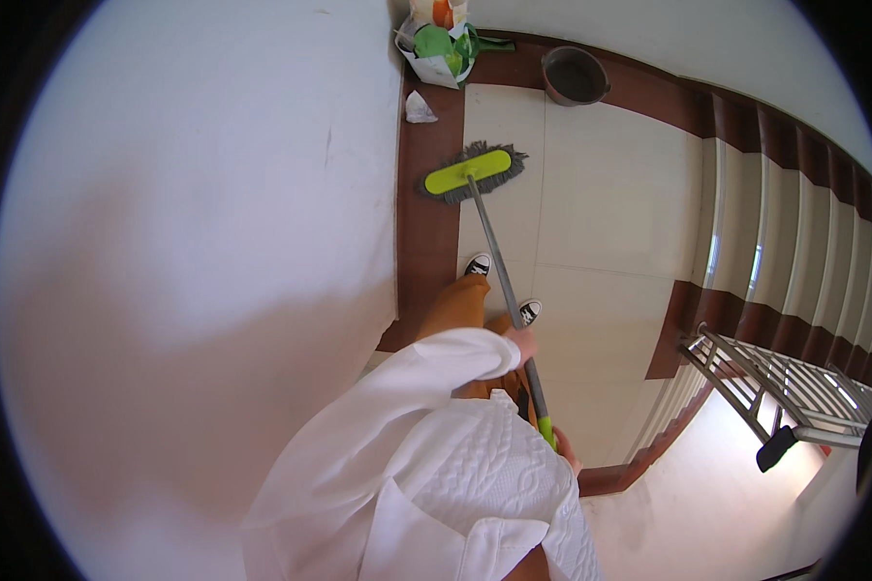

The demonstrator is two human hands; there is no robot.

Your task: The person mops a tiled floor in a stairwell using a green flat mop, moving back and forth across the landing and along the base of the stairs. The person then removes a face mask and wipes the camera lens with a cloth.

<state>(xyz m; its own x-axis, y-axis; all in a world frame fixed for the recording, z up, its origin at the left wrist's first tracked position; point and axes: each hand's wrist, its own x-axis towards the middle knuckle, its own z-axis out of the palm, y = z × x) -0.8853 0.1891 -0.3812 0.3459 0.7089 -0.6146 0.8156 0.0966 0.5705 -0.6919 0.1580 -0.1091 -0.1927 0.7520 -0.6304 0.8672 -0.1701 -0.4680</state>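
A flat mop with a lime-green head [495, 164] and grey fringe rests on the floor ahead of me, lying partly on the dark red border and partly on the pale tiles. Its grey pole [495, 247] slopes back towards my body. My left hand [525, 344], in a white sleeve, grips the middle part of the pole. Close to my waist, my right hand [567, 450] is around the green grip [546, 430] at the pole's end, partly hidden by my white knitted top. My sneakers [477, 266] stand either side of the pole.
A dark bucket [575, 75] stands by the far wall. In the far left corner sits a bag of green items [436, 54], with crumpled white paper [420, 109] near it. Stairs [745, 210] and a metal railing [777, 385] are on the right. A white wall [211, 218] borders my left.
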